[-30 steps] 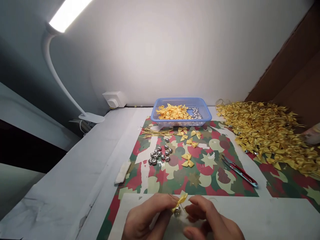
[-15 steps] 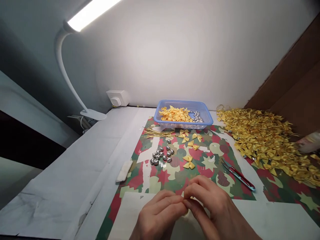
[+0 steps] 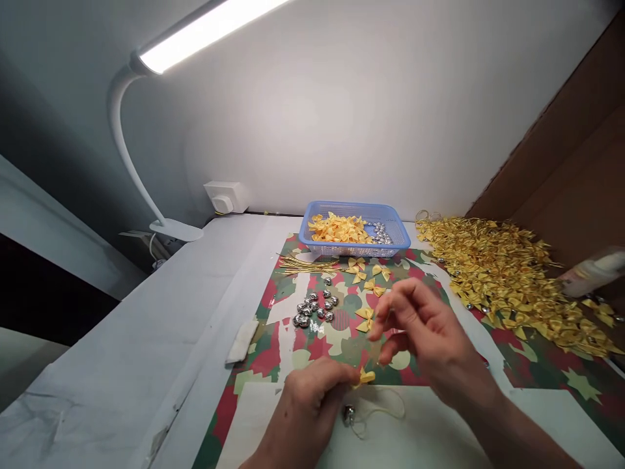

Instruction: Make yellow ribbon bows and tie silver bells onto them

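Observation:
My left hand (image 3: 312, 400) is closed near the table's front edge, pinching a small yellow ribbon bow (image 3: 365, 376). A silver bell (image 3: 348, 414) and a thin cord loop (image 3: 385, 407) hang from the bow onto the white sheet. My right hand (image 3: 422, 326) is raised above the patterned mat, thumb and forefinger pinched together; whether a thread runs between them cannot be made out. Loose silver bells (image 3: 315, 306) and several yellow bows (image 3: 365, 317) lie on the mat beyond my hands.
A blue basket (image 3: 355, 247) with bows and bells stands at the back. A big heap of finished yellow bows (image 3: 508, 277) fills the right side. Gold cords (image 3: 307, 262) lie left of the basket. A white lamp base (image 3: 176, 229) and a wall socket (image 3: 225, 195) sit back left.
My right hand has lifted away from the left hand, up and to the right. The bow stays in the left hand, bell and cord now hanging free. The view has tilted slightly.

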Action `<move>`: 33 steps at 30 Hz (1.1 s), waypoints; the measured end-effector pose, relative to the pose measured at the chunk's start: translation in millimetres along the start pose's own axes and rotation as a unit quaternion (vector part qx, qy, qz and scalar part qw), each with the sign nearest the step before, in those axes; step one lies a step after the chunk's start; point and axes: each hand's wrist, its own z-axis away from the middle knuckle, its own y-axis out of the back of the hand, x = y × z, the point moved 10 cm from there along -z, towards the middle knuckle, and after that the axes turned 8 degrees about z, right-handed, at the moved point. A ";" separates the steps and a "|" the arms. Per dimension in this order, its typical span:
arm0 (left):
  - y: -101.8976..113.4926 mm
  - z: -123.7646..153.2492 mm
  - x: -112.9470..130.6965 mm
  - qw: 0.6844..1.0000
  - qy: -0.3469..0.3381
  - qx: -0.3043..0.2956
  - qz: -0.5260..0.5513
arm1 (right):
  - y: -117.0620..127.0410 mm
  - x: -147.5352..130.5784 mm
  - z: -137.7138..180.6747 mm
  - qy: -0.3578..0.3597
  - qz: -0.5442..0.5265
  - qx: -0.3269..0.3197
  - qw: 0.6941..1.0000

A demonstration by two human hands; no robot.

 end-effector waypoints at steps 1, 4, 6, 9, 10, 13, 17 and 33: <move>1.1 -1.1 -2.4 1.000 0.021 -0.002 -0.001 | 10.4 0.0 -5.6 -0.013 -0.052 0.015 0.998; 1.8 -2.3 -7.1 0.998 0.065 -0.014 0.002 | 63.9 -7.0 -17.7 0.005 -0.079 0.125 0.989; 1.3 -1.7 -10.0 0.996 0.087 -0.020 0.007 | 99.2 -10.7 -20.6 0.026 -0.073 0.182 0.980; 0.4 -0.4 -14.8 0.994 0.109 -0.023 0.018 | 140.2 -10.7 -18.5 0.043 -0.056 0.238 0.969; 0.1 -0.1 -16.5 0.993 0.114 -0.024 0.022 | 149.8 -10.4 -16.7 0.047 -0.049 0.251 0.966; -0.2 0.3 -20.6 0.991 0.123 -0.024 0.036 | 168.6 -14.4 -9.5 0.065 -0.022 0.279 0.958; 0.3 0.0 -22.5 0.988 0.141 -0.026 0.064 | 183.0 -28.0 -0.3 0.099 0.037 0.313 0.944; 8.9 13.4 -7.6 0.916 0.266 0.084 0.289 | 37.4 -20.9 71.6 0.121 0.278 0.163 0.939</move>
